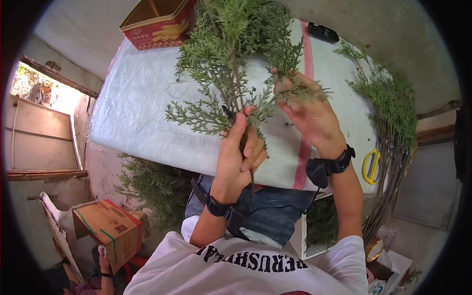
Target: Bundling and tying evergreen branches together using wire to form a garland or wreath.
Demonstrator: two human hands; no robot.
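Note:
My left hand (242,152) is closed round the stems of a green juniper-like branch (223,64), held upright over the table. The stems run down below my fist toward my lap. At the right side of the branch, my right hand (313,115) has its fingers bent round a small leafy sprig (300,91), which partly hides the fingertips. A black strap circles each wrist. Beneath my hands lies a white woven sheet (142,108) with red stripes, covering the table.
A red tin (156,30) stands at the far left, a black object (323,33) at the far right. On the right are yellow-handled scissors (371,167) and a long bundle of branches (388,108). More greenery (152,184), a cardboard box (110,228) and another person's hand (103,259) are lower left.

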